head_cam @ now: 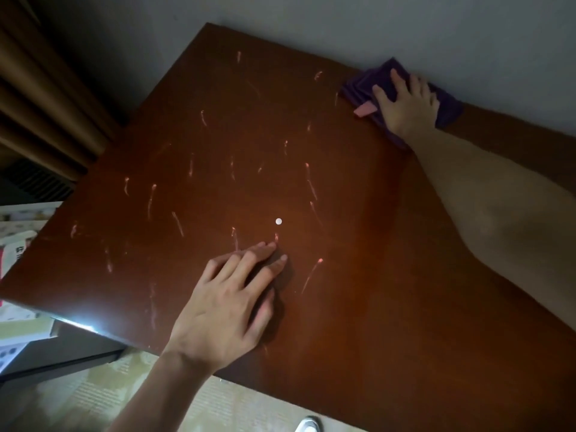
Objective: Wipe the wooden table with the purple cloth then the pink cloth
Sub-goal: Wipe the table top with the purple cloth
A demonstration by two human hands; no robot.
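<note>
The wooden table [358, 291] fills the view, dark red-brown and streaked with several pale pink smears. The purple cloth [361, 85] lies crumpled at the far right edge by the wall. My right hand [405, 104] presses flat on top of it with fingers spread. A small pink piece [364, 110] peeks out from under the cloth's near side; whether it is the pink cloth I cannot tell. My left hand [230, 304] rests palm down on the table near the middle front, fingers apart, holding nothing.
A small white dot [278, 221] sits on the table just beyond my left fingertips. A grey wall [405, 23] runs behind the table. Brown curtains [40, 98] hang at left. Boxes and papers [18, 244] lie below the left edge.
</note>
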